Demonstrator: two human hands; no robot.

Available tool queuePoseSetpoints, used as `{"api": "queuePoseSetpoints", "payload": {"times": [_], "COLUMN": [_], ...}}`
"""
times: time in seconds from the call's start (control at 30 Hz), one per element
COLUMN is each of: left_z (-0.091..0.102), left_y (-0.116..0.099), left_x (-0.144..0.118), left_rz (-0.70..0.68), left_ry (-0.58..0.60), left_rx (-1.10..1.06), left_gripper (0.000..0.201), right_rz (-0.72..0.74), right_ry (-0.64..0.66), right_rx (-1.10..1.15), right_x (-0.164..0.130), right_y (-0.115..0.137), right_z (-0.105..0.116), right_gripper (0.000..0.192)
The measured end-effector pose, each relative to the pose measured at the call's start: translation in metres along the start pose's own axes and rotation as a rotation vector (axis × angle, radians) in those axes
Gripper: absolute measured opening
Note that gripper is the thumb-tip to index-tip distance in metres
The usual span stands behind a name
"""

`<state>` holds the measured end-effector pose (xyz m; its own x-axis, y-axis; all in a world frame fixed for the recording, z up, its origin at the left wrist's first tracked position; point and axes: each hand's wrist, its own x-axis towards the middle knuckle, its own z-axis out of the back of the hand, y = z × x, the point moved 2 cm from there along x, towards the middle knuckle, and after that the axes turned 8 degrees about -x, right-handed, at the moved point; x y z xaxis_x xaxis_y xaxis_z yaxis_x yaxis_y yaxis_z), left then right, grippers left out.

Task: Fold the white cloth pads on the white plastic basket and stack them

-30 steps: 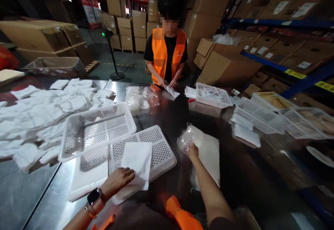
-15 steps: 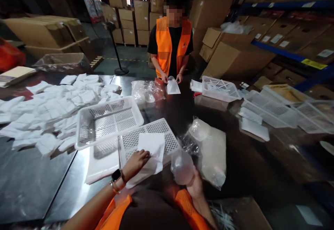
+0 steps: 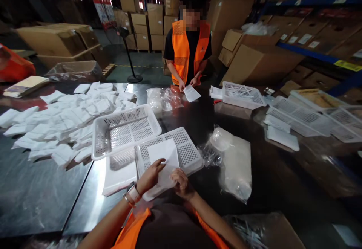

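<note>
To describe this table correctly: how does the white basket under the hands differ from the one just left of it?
Pose: the left basket lies open side up; the right basket appears upside down, mesh bottom upward. State: the right basket bears a white packet, with left hand and right hand at it; no hand touches the left basket. Both are white and meshed.

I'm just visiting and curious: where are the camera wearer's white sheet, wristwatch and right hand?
White sheet (image 3: pixel 165 151): head view, its upper part.
Wristwatch (image 3: pixel 134 193): head view, its strap.
Right hand (image 3: pixel 181 183): head view, its back.
</note>
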<state>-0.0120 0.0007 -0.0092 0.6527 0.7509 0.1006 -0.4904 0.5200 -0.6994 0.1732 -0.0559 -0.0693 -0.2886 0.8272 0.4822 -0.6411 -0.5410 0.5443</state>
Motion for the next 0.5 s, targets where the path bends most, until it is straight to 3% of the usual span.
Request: {"api": "queuePoseSetpoints", "payload": {"times": [0.13,0.23,0.37,0.43,0.5], "left_z": [-0.011,-0.018,-0.015,-0.013,-0.013], "left_y": [0.009,0.005,-0.01,-0.019,-0.025], "left_x": [0.0,0.001,0.006,0.01,0.014], "left_rz": [0.065,0.075,0.057,0.062,0.078], "left_ry": [-0.029,-0.083,-0.097,-0.064,-0.038], "left_rx": [0.065,0.125,0.157,0.185,0.235], "left_gripper": [0.072,0.075,0.061,0.052,0.048], "right_rz": [0.054,0.12,0.358,0.34,0.192], "right_ry": [-0.047,-0.071,0.043,0.132,0.176], "right_rx": [-0.114,-0.211,-0.345,-0.44,-0.509], "right_x": [0.011,0.015,0.025,0.034,0.044], "right_y": [-0.018,-0.022,-0.016,-0.018,-0.023], "right_z": [-0.002,-0.006,-0.008,-0.01,-0.016], "right_gripper": [0.035,0.032,0.024,0.026,0.028]}}
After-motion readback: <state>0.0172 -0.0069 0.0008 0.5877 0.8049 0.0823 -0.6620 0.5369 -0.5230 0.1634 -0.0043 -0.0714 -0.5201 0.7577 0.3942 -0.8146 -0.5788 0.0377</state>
